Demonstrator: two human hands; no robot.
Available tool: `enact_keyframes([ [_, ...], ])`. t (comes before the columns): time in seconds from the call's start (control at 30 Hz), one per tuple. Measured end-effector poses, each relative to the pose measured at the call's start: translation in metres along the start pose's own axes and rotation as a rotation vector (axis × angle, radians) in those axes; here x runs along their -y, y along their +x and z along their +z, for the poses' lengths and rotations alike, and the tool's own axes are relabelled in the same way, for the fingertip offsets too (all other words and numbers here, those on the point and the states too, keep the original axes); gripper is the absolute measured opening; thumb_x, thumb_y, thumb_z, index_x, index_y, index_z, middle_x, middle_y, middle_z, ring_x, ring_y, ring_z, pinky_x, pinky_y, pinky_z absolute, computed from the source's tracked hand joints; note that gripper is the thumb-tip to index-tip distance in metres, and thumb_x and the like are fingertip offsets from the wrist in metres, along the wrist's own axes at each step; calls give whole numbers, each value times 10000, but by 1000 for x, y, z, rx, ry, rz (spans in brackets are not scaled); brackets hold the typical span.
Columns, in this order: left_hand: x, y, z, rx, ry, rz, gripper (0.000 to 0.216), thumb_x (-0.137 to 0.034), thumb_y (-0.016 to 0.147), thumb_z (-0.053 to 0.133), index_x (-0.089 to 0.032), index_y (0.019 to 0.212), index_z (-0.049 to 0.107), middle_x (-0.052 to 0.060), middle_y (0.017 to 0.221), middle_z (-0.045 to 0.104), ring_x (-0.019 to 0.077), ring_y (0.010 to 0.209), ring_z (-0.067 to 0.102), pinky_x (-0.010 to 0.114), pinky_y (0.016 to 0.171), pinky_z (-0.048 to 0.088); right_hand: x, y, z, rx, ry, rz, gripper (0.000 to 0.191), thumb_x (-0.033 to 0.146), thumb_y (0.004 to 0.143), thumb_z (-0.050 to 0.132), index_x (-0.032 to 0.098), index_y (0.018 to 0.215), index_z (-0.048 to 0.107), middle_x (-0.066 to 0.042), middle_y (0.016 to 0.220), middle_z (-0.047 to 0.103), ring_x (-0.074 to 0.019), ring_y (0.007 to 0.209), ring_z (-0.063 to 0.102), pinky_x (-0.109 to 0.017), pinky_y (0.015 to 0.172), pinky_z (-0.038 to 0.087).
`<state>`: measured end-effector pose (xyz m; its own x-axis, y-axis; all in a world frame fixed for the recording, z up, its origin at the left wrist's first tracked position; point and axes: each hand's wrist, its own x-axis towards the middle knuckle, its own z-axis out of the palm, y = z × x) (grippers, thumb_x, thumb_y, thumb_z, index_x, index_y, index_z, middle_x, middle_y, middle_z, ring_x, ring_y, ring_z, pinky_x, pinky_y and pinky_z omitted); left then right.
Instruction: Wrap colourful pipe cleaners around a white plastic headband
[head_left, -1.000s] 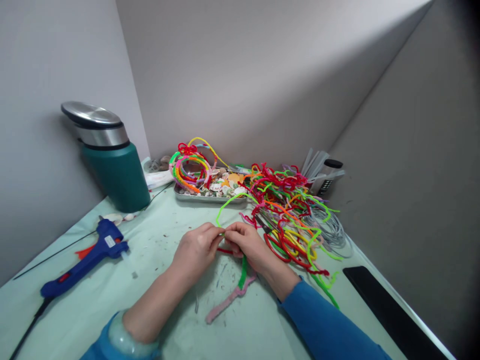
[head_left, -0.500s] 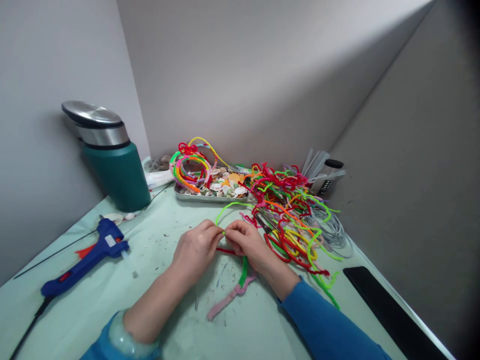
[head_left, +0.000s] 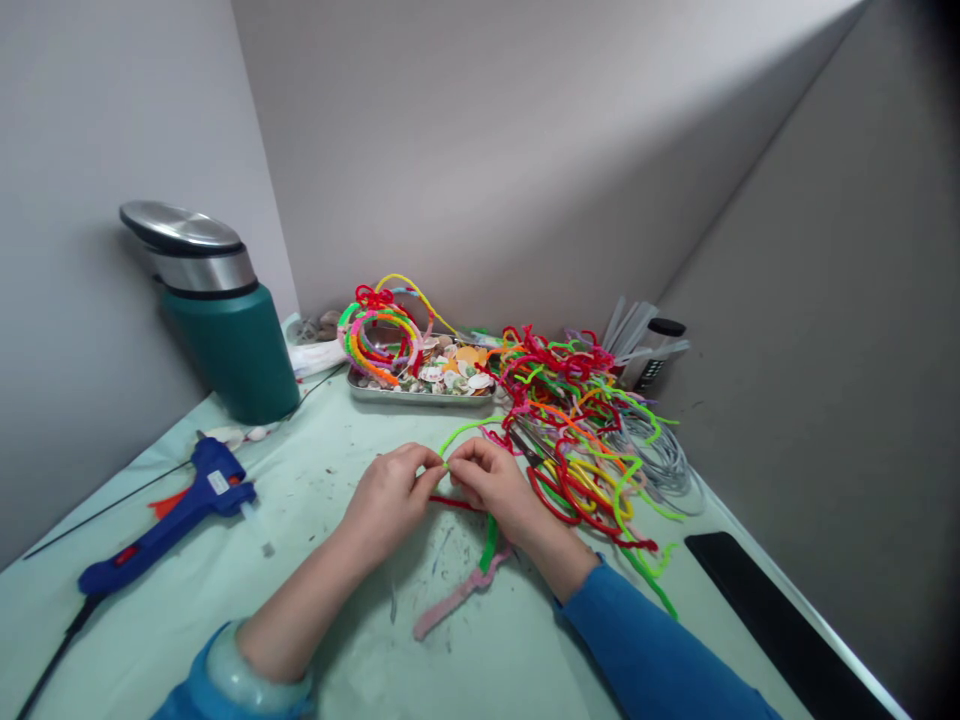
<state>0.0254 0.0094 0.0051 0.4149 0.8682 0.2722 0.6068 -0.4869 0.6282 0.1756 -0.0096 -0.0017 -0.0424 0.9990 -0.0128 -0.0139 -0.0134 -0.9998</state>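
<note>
Both my hands meet fingertip to fingertip above the middle of the table. My left hand pinches a lime green pipe cleaner, which arches up and away behind the fingers. From the other side my right hand grips the same pipe cleaner; the exact join is hidden by the fingertips. Just beneath the hands a red pipe cleaner runs across. A darker green piece comes out below my right hand and touches a fuzzy pink pipe cleaner on the table.
A heap of coloured pipe cleaners lies to the right, with scissors in it. Behind stands a metal tray of small discs. On the left are a blue glue gun and a green bottle. A black strip lies right.
The lime green pipe cleaner's arch has dropped lower and leans further right behind my fingers. My left wrist has shifted slightly; both hands keep their pinch.
</note>
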Motion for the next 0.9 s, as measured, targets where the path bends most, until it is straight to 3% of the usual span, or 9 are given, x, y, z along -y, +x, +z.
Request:
enact_keyframes([
  [0.23, 0, 3, -3, 117, -173, -143, 251, -367, 787, 439, -180, 720, 593, -30, 578, 536, 109, 526, 427, 216, 504, 281, 2, -2, 1, -3, 1, -17, 108, 256, 708, 574, 171, 696, 508, 78, 474, 427, -51, 378, 311, -177, 354, 211],
  [0.47, 6, 3, 1, 154, -321, -186, 303, -424, 759, 452, -154, 652, 541, -40, 548, 439, 96, 508, 367, 202, 466, 255, 2, -2, 1, 16, 6, -28, 98, 245, 707, 569, 167, 693, 511, 74, 496, 439, -50, 393, 326, -177, 368, 226],
  [0.9, -1, 3, -2, 318, -661, -392, 334, -474, 705, 521, -176, 589, 426, -85, 396, 334, 64, 344, 299, 194, 358, 225, 6, -4, 0, 42, 2, -17, 87, 238, 713, 565, 177, 704, 504, 74, 506, 418, -49, 398, 293, -178, 376, 216],
])
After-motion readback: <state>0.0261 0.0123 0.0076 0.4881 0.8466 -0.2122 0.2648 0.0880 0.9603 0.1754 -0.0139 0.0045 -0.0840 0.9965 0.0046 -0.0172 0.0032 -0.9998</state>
